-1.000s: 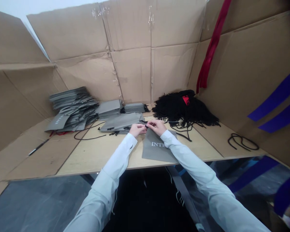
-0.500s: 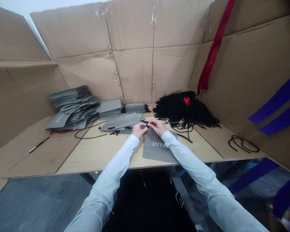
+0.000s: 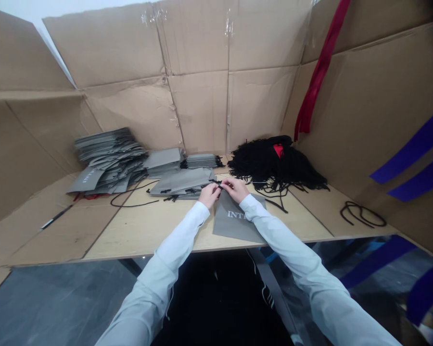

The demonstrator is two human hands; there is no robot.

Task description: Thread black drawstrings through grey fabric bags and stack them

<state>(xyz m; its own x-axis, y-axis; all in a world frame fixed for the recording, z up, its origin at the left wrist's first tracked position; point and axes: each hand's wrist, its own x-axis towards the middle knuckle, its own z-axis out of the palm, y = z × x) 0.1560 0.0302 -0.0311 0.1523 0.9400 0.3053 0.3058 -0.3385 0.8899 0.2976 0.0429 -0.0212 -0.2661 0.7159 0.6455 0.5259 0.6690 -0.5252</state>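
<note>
A grey drawstring pouch [image 3: 234, 225] with white lettering lies at the front of the table, its top corner between my hands. My left hand [image 3: 210, 194] is closed in a pinch at that corner, on a short end of black cord [image 3: 219, 184]. My right hand [image 3: 235, 189] meets it there, fingers pinched on the same cord; the fingertips partly hide it. Just beyond my left hand, several grey pouches [image 3: 180, 180] with knotted black cords lie in a loose pile. A heap of black cords [image 3: 274, 166] lies behind and right of my right hand.
Tall stacks of grey pouches [image 3: 110, 154] stand at the back left, with smaller stacks [image 3: 164, 161] beside them. A loose black cord [image 3: 362, 215] lies at the right, a pen-like tool [image 3: 56, 217] at the left. Cardboard walls [image 3: 198, 105] enclose the table; a red ribbon [image 3: 319, 72] hangs right.
My left hand has shifted very slightly to the right, closer to my right hand. The pouch and my right hand stay nearly where they were.
</note>
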